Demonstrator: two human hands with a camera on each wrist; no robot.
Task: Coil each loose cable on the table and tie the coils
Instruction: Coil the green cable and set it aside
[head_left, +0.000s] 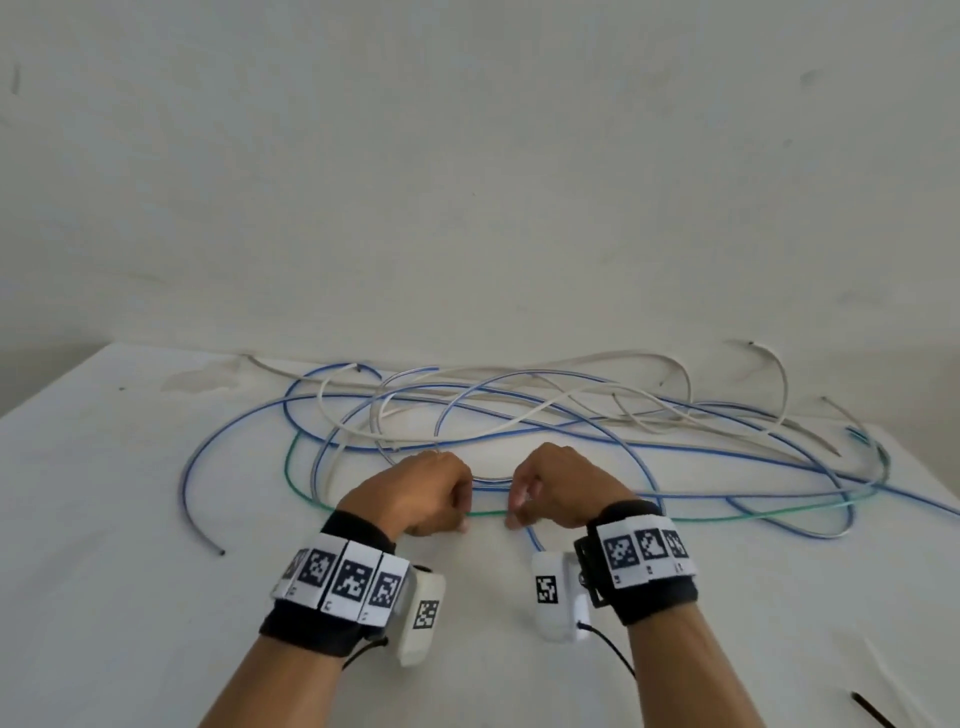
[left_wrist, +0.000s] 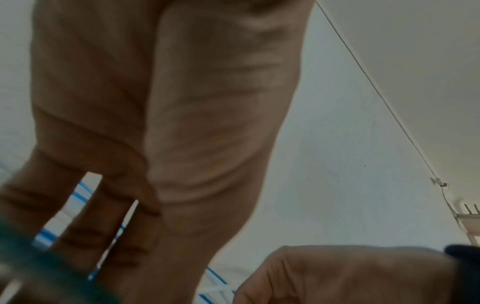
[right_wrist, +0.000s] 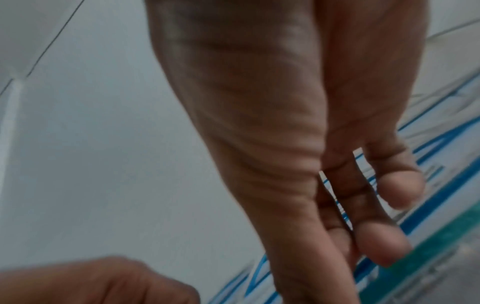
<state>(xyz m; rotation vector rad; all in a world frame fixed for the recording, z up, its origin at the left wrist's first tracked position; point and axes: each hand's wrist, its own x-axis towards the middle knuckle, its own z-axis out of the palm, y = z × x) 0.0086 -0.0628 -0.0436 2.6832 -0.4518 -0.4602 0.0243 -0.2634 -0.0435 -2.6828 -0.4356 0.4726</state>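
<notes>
A green cable (head_left: 488, 513) lies in a long loop across the near part of the white table (head_left: 104, 571). Above it, blue cables (head_left: 184, 483) and white cables (head_left: 639, 355) sprawl in a tangle. My left hand (head_left: 462, 514) and right hand (head_left: 514, 512) are close together, knuckles up. Each pinches the green cable between thumb and curled fingers, with a short stretch of it bare between them. In the left wrist view the green cable (left_wrist: 39, 267) blurs across my fingers (left_wrist: 85, 222). In the right wrist view my fingertips (right_wrist: 381, 244) sit at the green cable (right_wrist: 446, 232).
A black tie strip (head_left: 878, 725) lies at the table's near right corner. A loose cable end (head_left: 221, 552) points toward the near left. The cable tangle fills the far half of the table up to the white wall (head_left: 467, 156).
</notes>
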